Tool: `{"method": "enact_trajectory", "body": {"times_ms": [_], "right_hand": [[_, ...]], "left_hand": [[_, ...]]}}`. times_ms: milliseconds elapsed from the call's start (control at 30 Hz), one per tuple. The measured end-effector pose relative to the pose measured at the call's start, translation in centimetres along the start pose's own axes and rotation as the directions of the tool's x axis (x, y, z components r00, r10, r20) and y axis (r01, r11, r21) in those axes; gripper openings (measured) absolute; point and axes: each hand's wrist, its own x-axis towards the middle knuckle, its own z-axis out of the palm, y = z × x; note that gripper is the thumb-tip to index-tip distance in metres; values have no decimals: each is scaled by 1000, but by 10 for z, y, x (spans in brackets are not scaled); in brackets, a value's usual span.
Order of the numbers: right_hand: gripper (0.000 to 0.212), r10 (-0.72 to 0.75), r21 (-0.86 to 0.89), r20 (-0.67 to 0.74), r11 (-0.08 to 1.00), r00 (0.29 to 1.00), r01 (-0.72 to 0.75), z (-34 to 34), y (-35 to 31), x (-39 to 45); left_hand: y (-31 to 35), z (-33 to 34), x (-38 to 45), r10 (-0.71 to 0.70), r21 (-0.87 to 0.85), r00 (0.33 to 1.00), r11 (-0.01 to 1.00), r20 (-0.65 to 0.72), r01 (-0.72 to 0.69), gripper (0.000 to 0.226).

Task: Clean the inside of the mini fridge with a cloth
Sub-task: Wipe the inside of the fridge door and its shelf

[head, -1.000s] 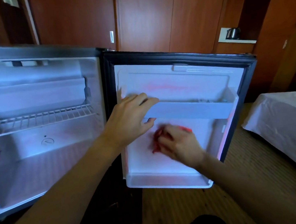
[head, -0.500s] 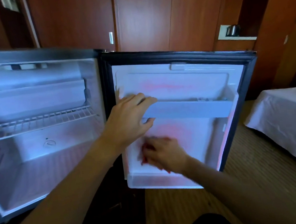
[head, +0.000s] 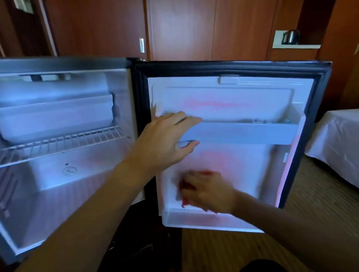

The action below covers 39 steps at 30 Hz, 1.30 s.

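Note:
The mini fridge [head: 61,181] stands open on the left, white inside, with a wire shelf [head: 56,146]. Its door [head: 242,150] swings out to the right, white liner facing me. My left hand [head: 165,142] grips the left end of the door's grey shelf rail [head: 249,134], fingers over the top and thumb under it. My right hand [head: 206,191] presses a red cloth [head: 184,188] against the lower left of the door liner, just above the bottom door tray [head: 208,220]. Most of the cloth is hidden under that hand.
A bed with a white sheet [head: 356,149] sits at the right. Wooden wardrobe panels [head: 181,14] fill the wall behind, with a kettle [head: 290,36] on a shelf. Striped carpet [head: 234,249] lies below the door. A white tray [head: 50,118] sits at the fridge's top.
My right hand has slid the cloth down and to the left across the door liner, from under the rail toward the bottom tray. My left hand has kept its hold on the rail.

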Motion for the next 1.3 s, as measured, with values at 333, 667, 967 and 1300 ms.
{"method": "enact_trajectory", "body": {"times_ms": [333, 667, 967, 1300], "right_hand": [[31, 308, 66, -151, 951, 939, -301, -30, 22, 15], [32, 300, -2, -182, 952, 937, -305, -39, 32, -4], [16, -27, -70, 150, 997, 988, 37, -6, 34, -67], [24, 225, -124, -61, 965, 972, -231, -25, 50, -82]], "left_hand": [[-3, 6, 1, 11, 2, 1000, 1000, -29, -11, 49], [-5, 8, 0, 29, 21, 999, 999, -33, -28, 48], [-1, 16, 3, 4, 58, 996, 998, -89, 2, 45], [0, 18, 5, -6, 77, 996, 997, -88, 13, 45]]}}
